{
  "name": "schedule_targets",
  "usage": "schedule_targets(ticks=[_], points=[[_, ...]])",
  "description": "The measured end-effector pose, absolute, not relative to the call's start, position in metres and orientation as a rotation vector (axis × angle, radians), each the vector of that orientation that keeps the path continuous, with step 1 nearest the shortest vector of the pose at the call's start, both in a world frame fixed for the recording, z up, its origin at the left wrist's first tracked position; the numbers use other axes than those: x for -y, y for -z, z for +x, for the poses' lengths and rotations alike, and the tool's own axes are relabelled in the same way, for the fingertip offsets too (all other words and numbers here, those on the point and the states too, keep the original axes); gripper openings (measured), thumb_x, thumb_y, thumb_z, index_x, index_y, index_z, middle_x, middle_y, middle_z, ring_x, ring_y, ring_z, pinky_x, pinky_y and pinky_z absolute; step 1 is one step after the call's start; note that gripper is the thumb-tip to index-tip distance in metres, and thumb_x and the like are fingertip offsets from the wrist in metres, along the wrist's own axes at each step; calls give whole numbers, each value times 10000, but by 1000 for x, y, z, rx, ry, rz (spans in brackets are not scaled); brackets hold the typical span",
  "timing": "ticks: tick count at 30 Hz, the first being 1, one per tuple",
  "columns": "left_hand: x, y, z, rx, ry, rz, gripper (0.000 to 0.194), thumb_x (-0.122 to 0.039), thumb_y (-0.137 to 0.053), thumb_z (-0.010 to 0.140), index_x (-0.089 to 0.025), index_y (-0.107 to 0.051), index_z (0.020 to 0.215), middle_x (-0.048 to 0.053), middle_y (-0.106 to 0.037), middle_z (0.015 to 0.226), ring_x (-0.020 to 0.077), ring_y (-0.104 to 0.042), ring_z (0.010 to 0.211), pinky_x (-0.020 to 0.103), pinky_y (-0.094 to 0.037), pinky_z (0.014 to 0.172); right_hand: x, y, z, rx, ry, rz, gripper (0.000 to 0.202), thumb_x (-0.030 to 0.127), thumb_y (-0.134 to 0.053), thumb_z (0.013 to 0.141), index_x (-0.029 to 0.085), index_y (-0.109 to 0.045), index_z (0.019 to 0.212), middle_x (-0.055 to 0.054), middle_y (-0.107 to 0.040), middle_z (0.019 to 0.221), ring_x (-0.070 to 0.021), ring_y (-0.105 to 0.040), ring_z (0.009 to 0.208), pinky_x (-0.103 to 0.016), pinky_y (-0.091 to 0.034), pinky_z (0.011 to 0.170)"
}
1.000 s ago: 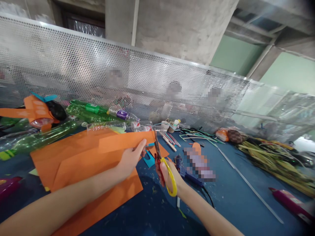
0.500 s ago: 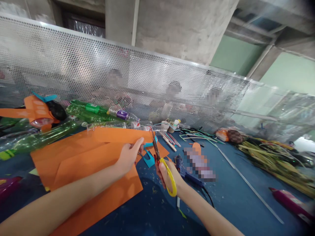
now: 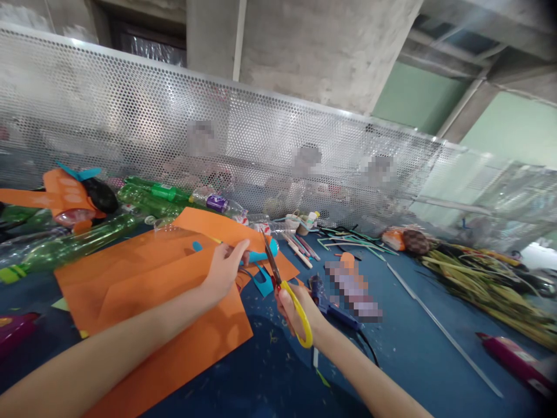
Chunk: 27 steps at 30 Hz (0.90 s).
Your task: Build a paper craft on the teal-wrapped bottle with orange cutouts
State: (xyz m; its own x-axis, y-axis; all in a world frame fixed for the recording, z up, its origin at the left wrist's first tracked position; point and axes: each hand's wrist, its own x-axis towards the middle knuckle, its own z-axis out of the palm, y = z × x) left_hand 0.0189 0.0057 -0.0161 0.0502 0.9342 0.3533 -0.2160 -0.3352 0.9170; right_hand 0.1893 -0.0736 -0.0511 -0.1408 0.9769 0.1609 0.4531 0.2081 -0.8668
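My left hand (image 3: 224,270) pinches a strip of orange paper (image 3: 213,225) between thumb and fingers, its far end angled up. In my right hand (image 3: 298,307) is a pair of scissors (image 3: 298,310) with yellow handles. Its blades point up and away, with the tips at the strip's right end; whether they cut into it I cannot make out. Under the strip, near my left fingertips, a blue piece (image 3: 272,248) shows, and a cut blue scrap (image 3: 262,284) lies close by. Large orange sheets (image 3: 174,348) are spread beneath my left forearm.
Green plastic bottles (image 3: 82,238) and an orange paper model (image 3: 65,194) lie at left. Right of the scissors is a blue glue gun (image 3: 335,307) with a cord. Thin sticks (image 3: 300,249), dry leaves (image 3: 474,290) and a purple bottle (image 3: 513,360) lie farther off. A perforated metal screen (image 3: 261,139) stands behind.
The orange strip has tilted, its left end rising and shifting right, so more blue shows below it. My left hand has turned slightly; the scissors' tips have moved a little left.
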Motion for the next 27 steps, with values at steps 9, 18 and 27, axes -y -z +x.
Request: schedule_targets(ticks=[9, 18, 27], points=[[-13, 20, 18, -802, -1517, 1316, 374, -401, -569, 750, -170, -474, 471, -28, -442, 446, 110, -448, 465, 231, -355, 493, 74, 52, 188, 1743, -864, -1385, 472, 643, -367, 827, 206, -358, 647, 67, -343, 487, -55, -299, 367, -197, -255, 326], [-15, 19, 17, -794, -1544, 1292, 306, -385, -573, 743, -173, -490, 539, -38, -478, 481, 108, -467, 491, 228, -367, 528, 74, 57, 188, 1690, -923, -1420, 500, 675, -345, 817, 205, -369, 649, 72, -342, 492, -49, -328, 325, -185, -255, 304], [-18, 18, 15, -773, -1537, 1306, 242, -397, -576, 756, -178, -527, 665, -44, -516, 495, 113, -505, 476, 232, -402, 535, 73, 59, 189, 1729, -906, -1434, 491, 667, -358, 819, 202, -370, 660, 73, -347, 501, -49, -363, 312, -179, -262, 303]])
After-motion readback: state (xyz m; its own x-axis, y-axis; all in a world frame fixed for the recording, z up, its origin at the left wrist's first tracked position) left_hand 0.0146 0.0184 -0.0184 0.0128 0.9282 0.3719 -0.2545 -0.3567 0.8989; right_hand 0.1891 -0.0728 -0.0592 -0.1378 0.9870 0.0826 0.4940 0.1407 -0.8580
